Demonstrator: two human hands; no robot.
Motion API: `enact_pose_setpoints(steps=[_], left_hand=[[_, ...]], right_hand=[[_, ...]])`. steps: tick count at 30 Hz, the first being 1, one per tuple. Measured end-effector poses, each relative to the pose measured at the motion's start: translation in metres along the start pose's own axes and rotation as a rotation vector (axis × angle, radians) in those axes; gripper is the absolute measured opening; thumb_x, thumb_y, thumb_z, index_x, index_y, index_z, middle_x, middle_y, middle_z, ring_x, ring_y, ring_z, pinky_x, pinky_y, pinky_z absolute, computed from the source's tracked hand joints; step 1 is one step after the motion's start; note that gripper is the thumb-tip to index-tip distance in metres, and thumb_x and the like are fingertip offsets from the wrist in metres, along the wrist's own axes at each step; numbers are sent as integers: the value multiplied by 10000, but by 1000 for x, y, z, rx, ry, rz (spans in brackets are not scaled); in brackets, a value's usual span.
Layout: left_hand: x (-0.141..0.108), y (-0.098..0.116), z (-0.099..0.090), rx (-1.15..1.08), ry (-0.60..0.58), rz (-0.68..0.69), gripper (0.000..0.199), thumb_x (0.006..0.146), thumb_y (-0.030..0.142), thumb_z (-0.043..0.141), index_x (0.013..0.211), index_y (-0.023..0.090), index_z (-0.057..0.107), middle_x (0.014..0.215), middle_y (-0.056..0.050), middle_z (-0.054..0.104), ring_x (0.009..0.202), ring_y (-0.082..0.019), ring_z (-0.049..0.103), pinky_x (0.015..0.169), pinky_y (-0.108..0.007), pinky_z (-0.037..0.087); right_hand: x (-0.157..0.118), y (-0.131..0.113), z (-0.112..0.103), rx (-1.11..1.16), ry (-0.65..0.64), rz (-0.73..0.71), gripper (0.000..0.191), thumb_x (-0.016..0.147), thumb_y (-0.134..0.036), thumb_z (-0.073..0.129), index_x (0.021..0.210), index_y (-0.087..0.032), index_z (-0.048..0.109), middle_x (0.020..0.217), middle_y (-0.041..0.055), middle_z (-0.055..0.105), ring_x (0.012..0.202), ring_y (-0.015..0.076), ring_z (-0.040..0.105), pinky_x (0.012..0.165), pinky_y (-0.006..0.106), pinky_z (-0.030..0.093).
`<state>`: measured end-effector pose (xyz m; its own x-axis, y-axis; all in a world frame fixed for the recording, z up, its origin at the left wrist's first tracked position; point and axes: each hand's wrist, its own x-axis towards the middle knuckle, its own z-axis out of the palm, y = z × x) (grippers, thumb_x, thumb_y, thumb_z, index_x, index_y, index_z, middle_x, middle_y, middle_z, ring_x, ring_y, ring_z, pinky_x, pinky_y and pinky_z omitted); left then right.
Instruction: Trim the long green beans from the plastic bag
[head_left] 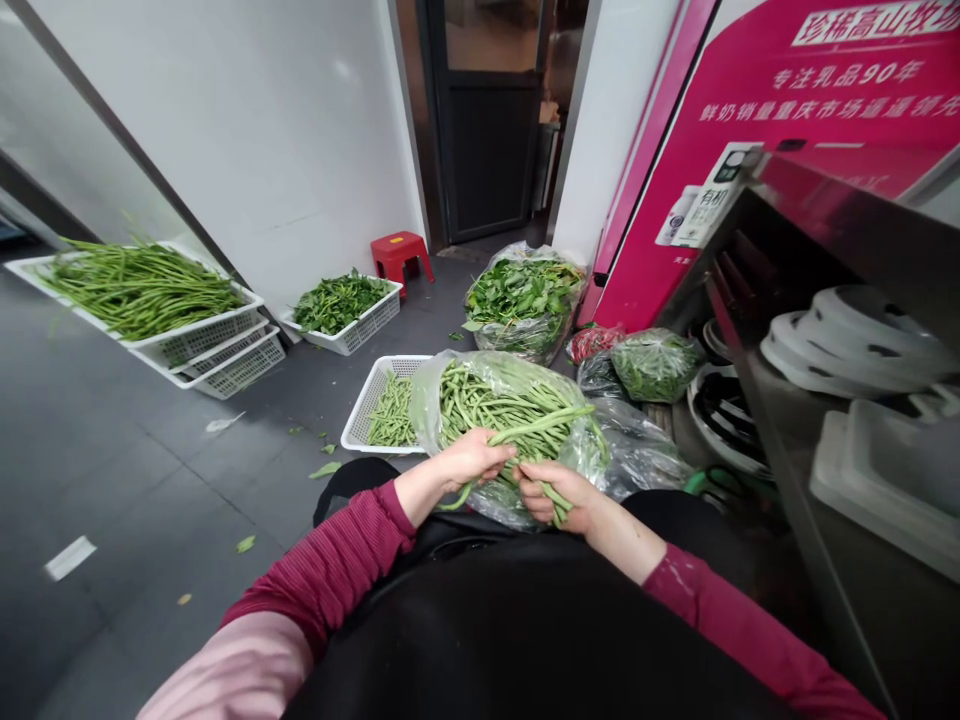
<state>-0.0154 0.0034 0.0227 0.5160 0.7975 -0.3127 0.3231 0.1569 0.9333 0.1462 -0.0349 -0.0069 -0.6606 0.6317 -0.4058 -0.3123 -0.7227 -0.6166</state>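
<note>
Both hands meet in front of my lap, over a clear plastic bag (427,400) full of long green beans (480,395). My left hand (474,458) is closed round a few green beans whose ends stick out to the right and below. My right hand (553,492) is closed too, with green bean pieces (556,505) showing in its palm and its fingertips close to the left hand's. Just behind the bag, to the left, a white perforated basket (358,405) holds short bean pieces (392,408).
At left, stacked white baskets (232,365) carry long green stalks (150,290). A basket of leafy greens (341,302), a red stool (401,258) and a bag of leaves (525,295) stand farther back. A metal shelf (795,440) with white containers borders my right side.
</note>
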Motion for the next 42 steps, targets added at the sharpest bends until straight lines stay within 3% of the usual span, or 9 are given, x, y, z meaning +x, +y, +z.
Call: enact_pose_setpoints(steps=[4,6,8,12,17,27,34,38,42], left_hand=[[24,-14,11,333,380,68,179,703,268,497,587,133,493,515,36,432,495,-68,376,480,-193,300],[33,-21,12,356,460,37,173,703,258,511,585,132,497,516,31,430,495,-70,376,473,-193,296],[36,-25,8,193,387,-17,222,727,326,508,626,129,507,490,40,403,443,-63,356,432,-190,282],[27,-26,-6,-283,11,-131,424,743,526,448,839,122,538,451,68,354,338,-51,311,345,-177,225],[16,-20,-12,-558,-332,-245,423,741,449,505,1021,132,521,478,80,302,326,-28,249,322,-148,157],[9,-28,-11,-538,-358,-215,380,757,379,479,1030,118,527,425,76,339,281,-36,224,291,-154,147],[-2,-25,-20,-501,-455,-243,379,770,355,470,1030,84,523,374,77,334,258,-44,208,263,-156,157],[-4,-26,-20,-505,-480,-248,385,770,356,470,1030,77,522,367,79,325,253,-42,201,259,-153,150],[-6,-25,-20,-515,-438,-244,387,772,354,471,1055,94,507,385,75,350,260,-40,219,265,-150,157]], right_hand=[[10,12,11,-271,373,-344,226,686,-354,592,625,-185,456,411,-84,404,318,46,326,331,182,230],[12,15,14,-442,486,-436,214,673,-342,607,615,-185,474,395,-70,445,308,58,359,330,191,253],[11,13,13,-442,507,-437,203,660,-347,623,663,-185,501,440,-47,507,336,81,429,346,202,310],[5,1,-9,-29,533,-403,267,602,-319,687,742,-188,501,569,-44,549,408,81,490,428,233,423],[9,-3,-29,79,371,-335,292,626,-266,674,873,-165,556,497,-77,459,337,35,369,356,184,329],[16,-16,-43,136,424,-436,328,650,-301,658,926,-172,537,475,-98,395,328,22,311,339,161,287],[16,-28,-49,211,447,-527,259,618,-279,684,752,-194,479,465,-105,387,322,16,306,342,155,286],[16,-31,-46,97,504,-575,258,612,-291,679,711,-187,466,474,-94,414,329,28,340,349,173,308],[17,-28,-46,-180,689,-697,236,631,-348,645,676,-172,493,476,-67,459,341,50,378,367,199,328]])
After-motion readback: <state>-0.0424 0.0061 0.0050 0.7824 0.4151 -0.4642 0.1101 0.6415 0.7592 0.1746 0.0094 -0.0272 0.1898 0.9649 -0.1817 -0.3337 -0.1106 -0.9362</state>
